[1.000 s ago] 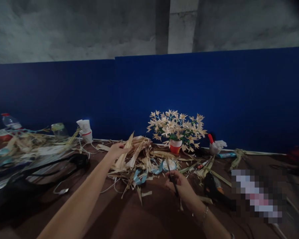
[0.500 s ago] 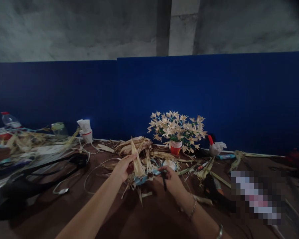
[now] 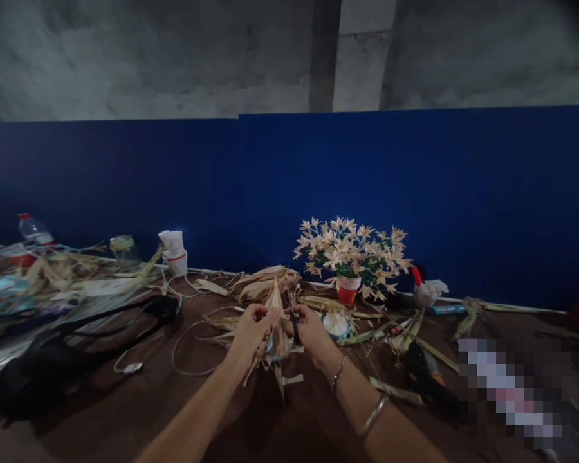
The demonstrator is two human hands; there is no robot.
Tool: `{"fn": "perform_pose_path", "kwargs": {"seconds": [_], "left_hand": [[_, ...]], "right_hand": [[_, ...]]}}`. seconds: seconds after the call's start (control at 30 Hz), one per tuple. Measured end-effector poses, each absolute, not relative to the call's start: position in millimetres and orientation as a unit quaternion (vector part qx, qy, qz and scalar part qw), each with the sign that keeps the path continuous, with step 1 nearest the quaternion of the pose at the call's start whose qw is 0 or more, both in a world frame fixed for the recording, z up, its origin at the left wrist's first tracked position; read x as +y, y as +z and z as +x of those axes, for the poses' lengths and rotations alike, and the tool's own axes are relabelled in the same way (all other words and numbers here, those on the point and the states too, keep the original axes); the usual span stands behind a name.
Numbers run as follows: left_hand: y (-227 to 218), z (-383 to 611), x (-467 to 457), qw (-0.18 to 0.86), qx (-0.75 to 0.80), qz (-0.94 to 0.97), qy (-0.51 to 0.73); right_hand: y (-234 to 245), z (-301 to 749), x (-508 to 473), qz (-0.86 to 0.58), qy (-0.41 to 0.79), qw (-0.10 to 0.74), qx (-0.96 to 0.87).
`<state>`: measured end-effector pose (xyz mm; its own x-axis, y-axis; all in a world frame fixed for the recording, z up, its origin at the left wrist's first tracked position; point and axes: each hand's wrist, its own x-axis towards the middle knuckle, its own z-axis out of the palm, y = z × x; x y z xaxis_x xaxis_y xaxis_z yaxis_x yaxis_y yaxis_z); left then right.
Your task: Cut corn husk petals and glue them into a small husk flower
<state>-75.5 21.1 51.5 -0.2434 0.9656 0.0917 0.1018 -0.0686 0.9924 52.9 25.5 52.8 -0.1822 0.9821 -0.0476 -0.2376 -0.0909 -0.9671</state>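
In the head view, my left hand pinches a pale dried corn husk, its pointed tip standing up above the fingers. My right hand is closed around dark scissors, close beside the husk. The blades are partly lost against the husks behind, so whether they touch the held piece is unclear. Below and around both hands lie cut husk scraps and a light blue item that is mostly covered. Just behind them rests a heap of dried husks.
A red-and-white pot of husk flowers stands behind my right hand. To its right is a white crumpled bundle. At left are a black bag, a white cup, a glass jar and a bottle. A blue partition rises behind.
My right hand has moved up and left with the scissors, bringing them beside the husk. My left hand has shifted slightly right, still holding the husk. The view has moved a little.
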Motion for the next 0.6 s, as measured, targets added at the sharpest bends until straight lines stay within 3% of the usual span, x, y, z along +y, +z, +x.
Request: {"fn": "perform_pose_path", "kwargs": {"seconds": [0.1, 0.33, 0.6], "left_hand": [[50.3, -78.0, 23.1, 0.35, 0.564, 0.559, 0.496], [47.9, -84.3, 24.3, 0.527, 0.501, 0.497, 0.473], [54.2, -91.1, 20.8, 0.567, 0.47, 0.506, 0.449]], "right_hand": [[52.2, 51.0, 30.5, -0.413, 0.605, 0.498, -0.464], [48.4, 51.8, 37.6, -0.413, 0.607, 0.493, -0.466], [49.3, 55.7, 33.6, -0.401, 0.634, 0.473, -0.462]]}}
